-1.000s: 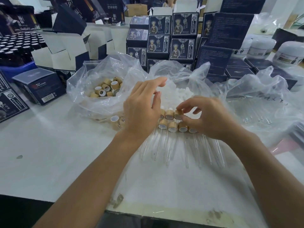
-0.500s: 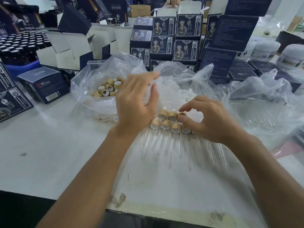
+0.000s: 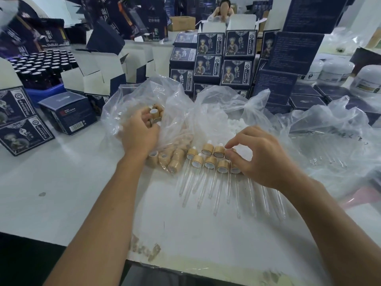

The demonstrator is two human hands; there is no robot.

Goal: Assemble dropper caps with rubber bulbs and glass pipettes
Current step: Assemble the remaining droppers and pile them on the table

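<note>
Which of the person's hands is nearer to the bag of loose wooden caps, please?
Left. The left hand reaches into the bag of loose wooden caps, fingers among them. The right hand rests well to its right, on the assembled droppers.

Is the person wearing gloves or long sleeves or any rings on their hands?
No gloves. The left hand and the right hand are both bare, and both forearms are uncovered all the way down to the bottom edge of the picture, so no sleeves show. No watch, bracelet or ring can be seen on the parts in view.
</note>
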